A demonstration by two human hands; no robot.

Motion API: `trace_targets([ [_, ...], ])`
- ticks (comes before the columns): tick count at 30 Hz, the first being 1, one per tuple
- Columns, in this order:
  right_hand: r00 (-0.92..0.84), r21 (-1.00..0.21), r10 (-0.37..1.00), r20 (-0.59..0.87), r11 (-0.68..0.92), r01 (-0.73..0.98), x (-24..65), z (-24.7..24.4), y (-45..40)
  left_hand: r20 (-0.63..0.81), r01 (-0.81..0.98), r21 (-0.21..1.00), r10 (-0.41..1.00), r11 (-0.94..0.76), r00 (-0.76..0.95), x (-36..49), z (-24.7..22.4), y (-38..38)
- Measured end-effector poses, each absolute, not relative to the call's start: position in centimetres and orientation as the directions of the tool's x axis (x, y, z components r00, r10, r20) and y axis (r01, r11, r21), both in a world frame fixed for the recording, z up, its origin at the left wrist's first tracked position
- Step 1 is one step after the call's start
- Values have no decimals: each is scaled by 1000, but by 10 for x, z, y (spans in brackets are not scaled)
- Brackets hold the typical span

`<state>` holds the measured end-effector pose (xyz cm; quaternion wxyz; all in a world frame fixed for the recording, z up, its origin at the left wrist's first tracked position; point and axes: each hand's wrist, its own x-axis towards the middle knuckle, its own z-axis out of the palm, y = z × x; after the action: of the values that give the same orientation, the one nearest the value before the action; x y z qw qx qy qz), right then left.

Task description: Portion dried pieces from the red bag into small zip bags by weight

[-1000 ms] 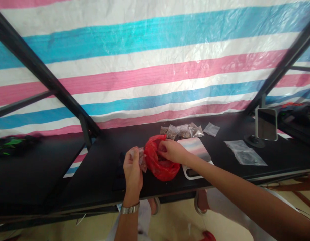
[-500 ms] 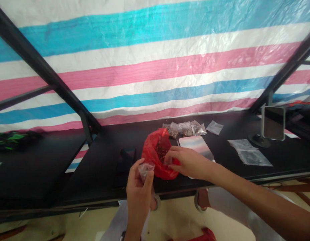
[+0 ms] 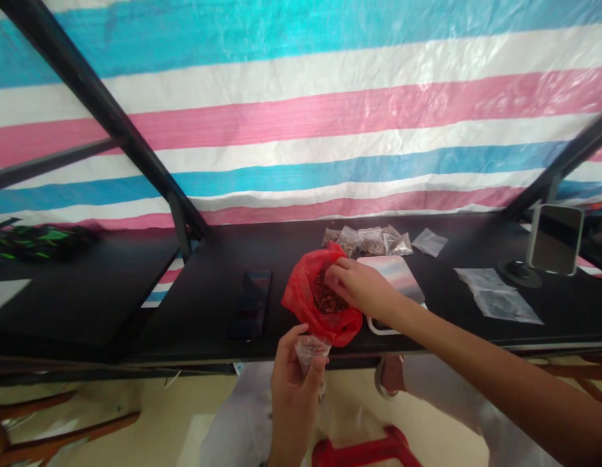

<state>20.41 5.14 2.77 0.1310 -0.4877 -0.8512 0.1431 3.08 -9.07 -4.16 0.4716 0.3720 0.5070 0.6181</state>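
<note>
My left hand (image 3: 297,376) holds a small clear plastic bag (image 3: 313,347) by its sides, mouth up, at the table's front edge. Just beyond it a red plastic bag (image 3: 301,292) stands with its top spread wide, filled with small dark brown bits (image 3: 329,299). My right hand (image 3: 357,280) reaches in from the right, its fingers bent together at the bits. Their tips are hidden, so what lies between them does not show. Behind the red bag lie several small filled clear bags (image 3: 372,242).
A pale, shiny flat object (image 3: 393,275) lies under my right forearm. Flat clear bags (image 3: 430,242) rest at the right, near a phone-like device on a stand (image 3: 554,240). A dark phone (image 3: 252,305) lies at the left on the black table (image 3: 198,324). A red stool (image 3: 364,451) is below.
My right hand has shifted toward the far side of the red bag's opening, baring more brown bits. My left hand still holds the small clear bag. The camera view has shifted.
</note>
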Motion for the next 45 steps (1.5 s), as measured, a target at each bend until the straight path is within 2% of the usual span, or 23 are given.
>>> trace_targets([
  [2,-486,-358,872,60,474,804,205,23,55,-35,-224,974,971,-19,-237,33,-45,-90],
  [6,-444,-505,896,7,386,772,211,19,46,-28,-224,974,980,-17,-196,36,-52,-87],
  [10,-442,-587,897,18,368,721,217,18,34,-45,-246,969,967,-19,-252,41,-52,-82],
  [18,-440,-622,898,12,351,700,212,11,23,-16,-248,966,947,-68,-322,43,-47,-76],
  [22,-387,-653,922,-29,276,705,205,14,23,-39,-269,962,945,-52,-324,46,-46,-75],
  [29,-357,-841,922,-150,71,536,206,12,38,-53,-252,967,957,-21,-286,46,-52,-69],
  [33,-345,-909,928,-141,17,416,215,21,43,11,-275,955,946,-106,-325,49,-48,-59],
  [36,-362,-922,931,-54,92,375,220,37,37,67,-296,941,948,-164,-311,52,-44,-52],
  [40,-386,-868,911,142,302,393,220,58,16,87,-342,923,961,-177,-263,55,-45,-47],
  [42,-433,-800,872,229,422,427,218,62,4,91,-358,917,966,-177,-243,56,-47,-48],
  [45,-540,-625,773,333,610,487,215,59,-9,85,-348,923,970,-162,-226,58,-47,-50],
])
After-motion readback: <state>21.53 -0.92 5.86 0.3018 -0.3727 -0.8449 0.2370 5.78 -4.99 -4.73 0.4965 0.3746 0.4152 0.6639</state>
